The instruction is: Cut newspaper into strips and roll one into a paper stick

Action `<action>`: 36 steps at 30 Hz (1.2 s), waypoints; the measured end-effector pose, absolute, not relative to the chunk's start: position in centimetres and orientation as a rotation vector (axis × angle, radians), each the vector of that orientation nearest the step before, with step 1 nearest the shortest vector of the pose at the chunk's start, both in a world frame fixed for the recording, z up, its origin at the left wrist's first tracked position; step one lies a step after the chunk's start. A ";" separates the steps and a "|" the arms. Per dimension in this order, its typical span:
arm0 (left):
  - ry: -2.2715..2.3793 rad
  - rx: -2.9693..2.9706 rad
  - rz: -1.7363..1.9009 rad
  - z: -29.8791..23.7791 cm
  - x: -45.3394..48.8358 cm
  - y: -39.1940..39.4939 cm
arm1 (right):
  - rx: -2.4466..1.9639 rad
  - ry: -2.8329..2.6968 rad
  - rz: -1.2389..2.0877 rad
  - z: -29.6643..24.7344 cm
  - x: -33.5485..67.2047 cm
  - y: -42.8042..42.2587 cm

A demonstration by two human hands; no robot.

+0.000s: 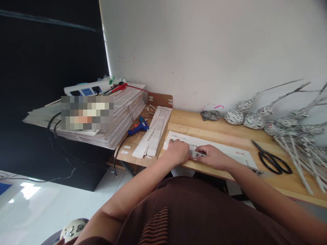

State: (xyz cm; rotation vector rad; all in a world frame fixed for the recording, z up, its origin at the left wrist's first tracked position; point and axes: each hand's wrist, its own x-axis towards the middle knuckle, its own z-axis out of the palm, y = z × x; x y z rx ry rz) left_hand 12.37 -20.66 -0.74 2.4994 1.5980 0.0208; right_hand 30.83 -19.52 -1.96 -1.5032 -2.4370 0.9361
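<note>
At the near edge of the table (185, 119), a printed strip (200, 154) lies under both my hands, along the near side of a larger sheet (227, 146). My right hand (212, 157) has it between thumb and forefinger, a narrow grip. My left hand (179, 151) is curled over the paper just beside; its fingertips are partly hidden, so its grip I cannot tell. To the right, black scissors (271, 161) lie on the wood, blades pointing away. Left, a blue glue gun (138, 128) lies beside cut pieces (156, 132) on cardboard (127, 140)
</note>
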 end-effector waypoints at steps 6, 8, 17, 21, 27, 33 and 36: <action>1.604 2.486 0.011 -0.5 12.4 -20.8 | -1.595 -2.592 0.569 -1.4 30.9 -20.1; 1.613 2.482 0.016 -0.5 12.4 -20.8 | -1.655 -2.642 0.401 -1.4 30.7 -20.5; 1.630 2.471 0.054 -1.1 11.9 -20.3 | -1.698 -2.646 0.264 -1.6 31.4 -21.2; 1.722 2.383 0.137 -1.5 10.9 -20.1 | -1.665 -2.633 0.338 -1.4 31.7 -20.8; 1.828 2.261 0.191 -1.9 8.7 -19.5 | -1.644 -2.682 0.363 -0.8 31.6 -20.8; 1.858 2.237 0.199 -1.9 7.8 -19.3 | -1.781 -2.732 -0.033 -0.5 30.0 -22.3; 1.853 2.232 0.212 -1.7 8.0 -19.4 | -1.816 -2.683 -0.142 -0.7 29.0 -23.2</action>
